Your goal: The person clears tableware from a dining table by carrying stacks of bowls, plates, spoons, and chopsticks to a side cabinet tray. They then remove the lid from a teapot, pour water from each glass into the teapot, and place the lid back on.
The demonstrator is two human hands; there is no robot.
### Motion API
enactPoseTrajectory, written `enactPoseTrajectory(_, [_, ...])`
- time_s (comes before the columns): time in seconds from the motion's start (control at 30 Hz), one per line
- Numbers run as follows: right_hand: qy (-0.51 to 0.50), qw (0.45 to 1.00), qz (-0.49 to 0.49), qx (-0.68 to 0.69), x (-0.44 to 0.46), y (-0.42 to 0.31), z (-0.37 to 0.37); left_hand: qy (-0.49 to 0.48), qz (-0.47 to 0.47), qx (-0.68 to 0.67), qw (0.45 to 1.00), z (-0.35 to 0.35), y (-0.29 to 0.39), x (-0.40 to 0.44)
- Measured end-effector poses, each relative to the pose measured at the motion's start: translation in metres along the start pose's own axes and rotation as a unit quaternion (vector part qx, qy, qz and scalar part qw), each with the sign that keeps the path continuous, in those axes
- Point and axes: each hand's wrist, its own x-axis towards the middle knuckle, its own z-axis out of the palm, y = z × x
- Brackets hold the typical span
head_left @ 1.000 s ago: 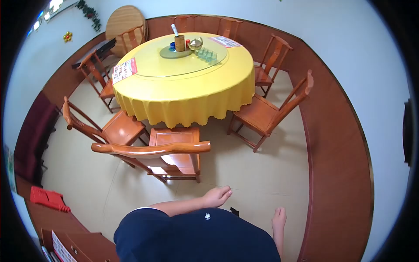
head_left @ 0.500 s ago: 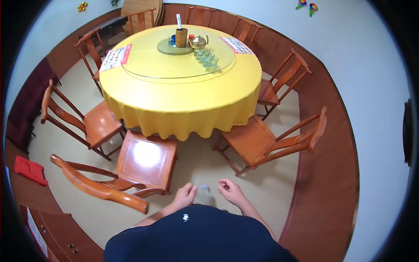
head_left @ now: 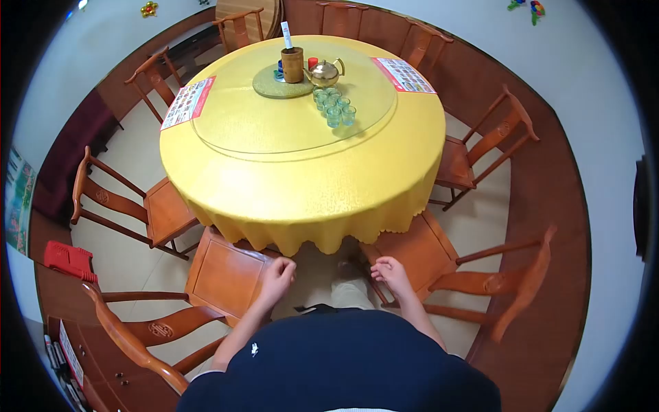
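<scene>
My left hand [head_left: 278,276] is in front of my body, above the edge of a wooden chair seat [head_left: 228,275], its fingers curled; whether it touches the chair is unclear. Over the front corner of another wooden chair [head_left: 415,255] is my right hand [head_left: 390,271], fingers loosely bent and apart, with nothing seen in it. Just ahead stands a round table with a yellow cloth [head_left: 288,192]. On its glass turntable [head_left: 254,130] are a brown holder [head_left: 293,66], a gold teapot [head_left: 324,73] and several green glasses [head_left: 333,115].
More wooden chairs stand around the table, at the left [head_left: 168,209] and right [head_left: 458,165]. Two printed sheets lie on it, left [head_left: 189,103] and right [head_left: 403,75]. A red folded item [head_left: 70,259] and a brown cabinet [head_left: 103,374] are at the left.
The view has moved up to the table, between the two near chairs. Both hands came forward; the right moved up from low at the side. The table now looks nearer.
</scene>
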Motion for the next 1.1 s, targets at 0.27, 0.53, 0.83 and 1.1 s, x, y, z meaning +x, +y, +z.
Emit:
enactPoseTrajectory(0.27, [-0.058,0.995,-0.061,-0.051,0.176,-0.108,-0.055,0.037,-0.180,-0.279,0.943,0.050,0.015,0.243])
enactPoseTrajectory(0.53, [-0.083,0.991,-0.009,-0.101,0.293,-0.168,-0.049,0.225,-0.219,-0.392,0.865,0.024,0.022,0.354])
enactPoseTrajectory(0.83, [-0.064,0.979,-0.062,-0.184,0.406,-0.231,-0.016,0.286,-0.122,-0.372,0.875,-0.021,-0.010,0.417])
enactPoseTrajectory(1.1, [0.082,0.866,-0.207,-0.448,0.587,-0.328,0.013,0.274,-0.144,-0.358,0.881,-0.062,0.010,0.420])
